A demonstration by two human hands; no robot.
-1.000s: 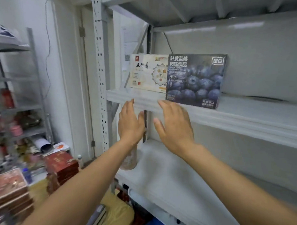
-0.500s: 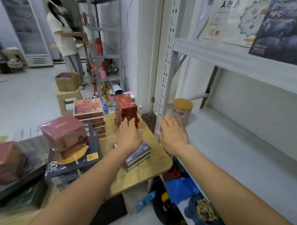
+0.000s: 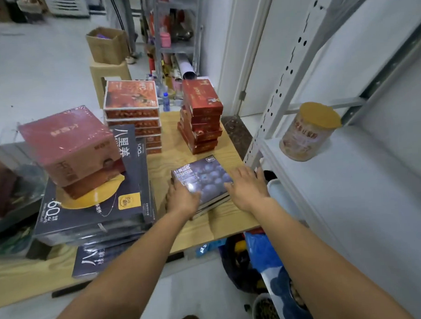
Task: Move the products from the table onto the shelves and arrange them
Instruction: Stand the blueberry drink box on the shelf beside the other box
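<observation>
Two bare hands reach down to the blueberry box [image 3: 205, 177], which lies flat on a thin pile of similar boxes on the table [image 3: 171, 158], under and between them. The left hand [image 3: 182, 199] covers the box's near left corner, with its fingers bent over the left edge; whether they actually grip it cannot be told. The right hand [image 3: 248, 189] is flat, fingers straight and spread. Its thumb side touches the box's right edge, and the outer fingers reach past the table edge towards the shelf [image 3: 350, 189].

Ahead of the right hand and further right, a can [image 3: 305, 133] with a yellow lid stands upright on that shelf, just beside the post [image 3: 283, 83]. Straight ahead of both hands stands a stack of red boxes [image 3: 201, 118]. Ahead of the left hand is a stack of orange boxes [image 3: 131, 107]. Left of the left hand, a pile of dark boxes [image 3: 93, 212] is topped by a pink box [image 3: 68, 141] wrapped in film. Far beyond the hands, a carton [image 3: 106, 44] sits on a stool [image 3: 109, 72].
</observation>
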